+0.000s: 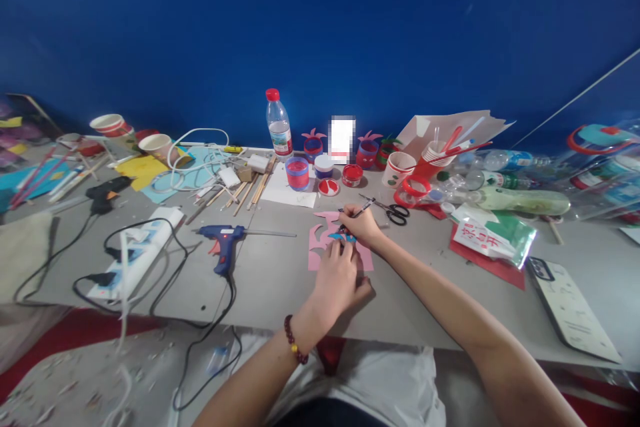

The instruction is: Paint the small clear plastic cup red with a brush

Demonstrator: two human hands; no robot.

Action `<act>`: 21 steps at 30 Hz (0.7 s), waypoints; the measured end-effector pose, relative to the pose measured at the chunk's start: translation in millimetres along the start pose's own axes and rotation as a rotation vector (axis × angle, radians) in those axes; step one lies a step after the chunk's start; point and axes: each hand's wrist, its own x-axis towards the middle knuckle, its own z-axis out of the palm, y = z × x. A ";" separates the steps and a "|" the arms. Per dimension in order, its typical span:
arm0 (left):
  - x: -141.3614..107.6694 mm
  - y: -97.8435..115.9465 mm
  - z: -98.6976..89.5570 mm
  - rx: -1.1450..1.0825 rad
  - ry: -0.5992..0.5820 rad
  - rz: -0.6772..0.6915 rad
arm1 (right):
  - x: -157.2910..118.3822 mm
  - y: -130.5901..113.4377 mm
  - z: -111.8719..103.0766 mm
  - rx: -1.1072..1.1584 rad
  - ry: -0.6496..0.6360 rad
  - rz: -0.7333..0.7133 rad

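A pink sheet (316,259) with curved pieces cut out of it lies flat on the table in front of me. On top of it is a small blue piece (345,237). My left hand (341,277), with a beaded bracelet on the wrist, presses its fingertips on the blue piece and the pink sheet, fingers spread and thumb out to the right. In my right hand (362,223) a dark pen (364,207) is pinched, its tip down near the blue piece. The exact tip contact is hidden by the fingers.
Black scissors (397,213) lie right of the sheet. A blue glue gun (225,243) and a white power strip (145,250) with cables lie left. Behind stand a bottle (279,130), a red paint jar (353,175) and painted cups. A phone (570,307) rests at the right edge.
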 end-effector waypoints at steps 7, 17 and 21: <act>0.8 4.6 -0.3 -0.015 -0.020 -0.033 | 0.4 5.9 -2.7 -0.010 0.016 -0.007; -1.6 10.4 1.6 -0.013 -0.003 -0.074 | -11.2 2.3 -4.2 -0.044 0.055 -0.045; -3.2 11.4 4.2 -0.005 0.029 -0.086 | -13.1 -0.2 -5.4 -0.053 0.058 -0.049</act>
